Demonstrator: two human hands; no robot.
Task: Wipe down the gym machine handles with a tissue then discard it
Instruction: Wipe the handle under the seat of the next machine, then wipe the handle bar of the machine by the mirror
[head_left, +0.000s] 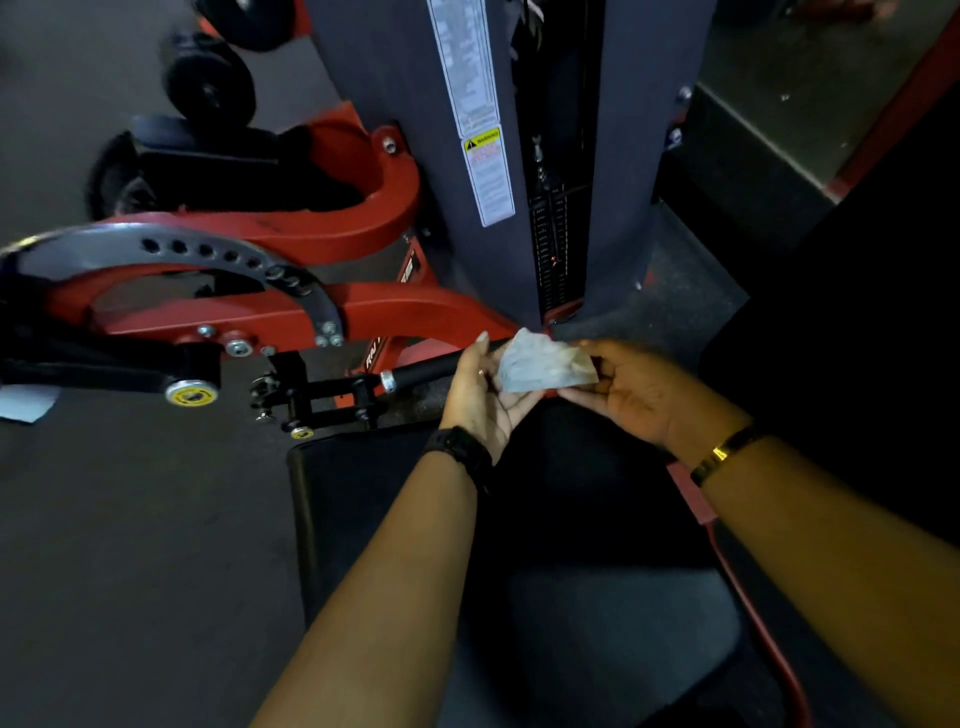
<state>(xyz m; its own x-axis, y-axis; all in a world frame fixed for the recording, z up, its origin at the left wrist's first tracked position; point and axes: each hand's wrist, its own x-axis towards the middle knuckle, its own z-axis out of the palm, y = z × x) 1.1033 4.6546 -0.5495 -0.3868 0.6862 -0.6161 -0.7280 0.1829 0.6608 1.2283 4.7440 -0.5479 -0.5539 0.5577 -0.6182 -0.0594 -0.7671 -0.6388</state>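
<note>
1. Dark gym flooring (130, 519) surrounds a red machine frame (395, 306) and a grey weight tower (405, 104) bearing a warning label (485, 171).
2. A black handle (426, 368) runs from a chrome collar toward the hands and passes behind the left hand (483, 389).
3. The tissue (545, 361) is stretched between both hands, just in front of the handle's end.
4. The left hand holds the tissue's left edge, thumb raised; the right hand (623, 389) pinches its right corner.
5. A black seat pad (363, 493) lies below the forearms.
</note>
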